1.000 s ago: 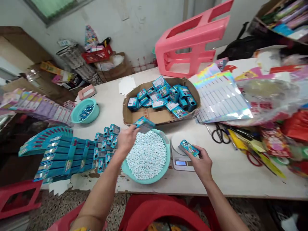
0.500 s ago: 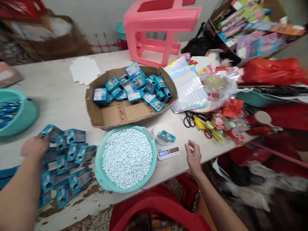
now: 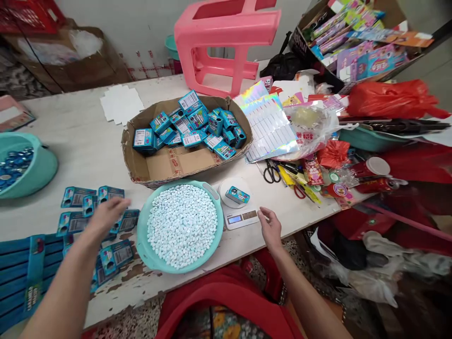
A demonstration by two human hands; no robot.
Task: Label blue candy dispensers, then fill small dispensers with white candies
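Several small blue candy boxes (image 3: 76,197) with round holes lie in loose rows at the left of the table. Above them is my left hand (image 3: 108,215), its fingers stretched to the right with nothing visible in them; it covers some of the boxes. One blue box (image 3: 238,195) rests on the round white pan of a small digital scale (image 3: 242,219). My right hand (image 3: 270,228) is just right of the scale's display, thumb and fingers apart, holding nothing. Between the hands stands a turquoise basin (image 3: 143,238) full of small white candies (image 3: 181,226).
Behind the basin, a cut-down cardboard tray (image 3: 158,167) holds several blue boxes. Another turquoise basin (image 3: 44,172) with blue items stands far left. Flat blue cartons (image 3: 14,263) lie near left. Scissors (image 3: 271,173), shiny sheets (image 3: 271,127) and a pink stool (image 3: 226,35) are behind and right.
My left hand has moved right, from the box at the far left to over the middle of the group. That box now lies straighter. My right hand appears closer to the scale.
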